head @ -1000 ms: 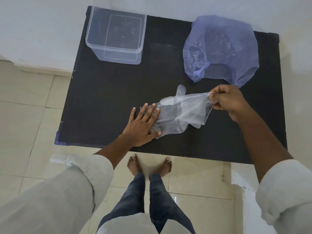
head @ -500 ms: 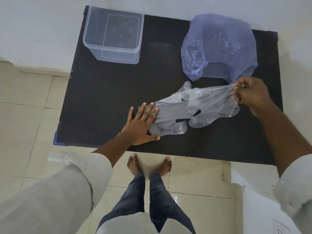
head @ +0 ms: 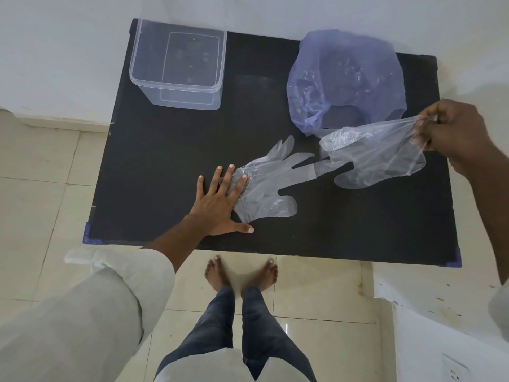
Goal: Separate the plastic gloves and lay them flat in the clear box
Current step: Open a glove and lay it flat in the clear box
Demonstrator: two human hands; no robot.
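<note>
One plastic glove [head: 264,186] is pinned flat on the black worktop [head: 170,161] by the left hand [head: 220,202], whose grip is spread, fingers straight over the glove's cuff. A second glove [head: 377,155], to the right of the first and apart from it except perhaps at a fingertip, is pinched at its cuff in the right hand [head: 454,133] and held above the worktop. The clear box [head: 179,97] is seen behind the pinned glove, to its left; a bluish plastic bag [head: 344,78] lies behind it, to its right.
</note>
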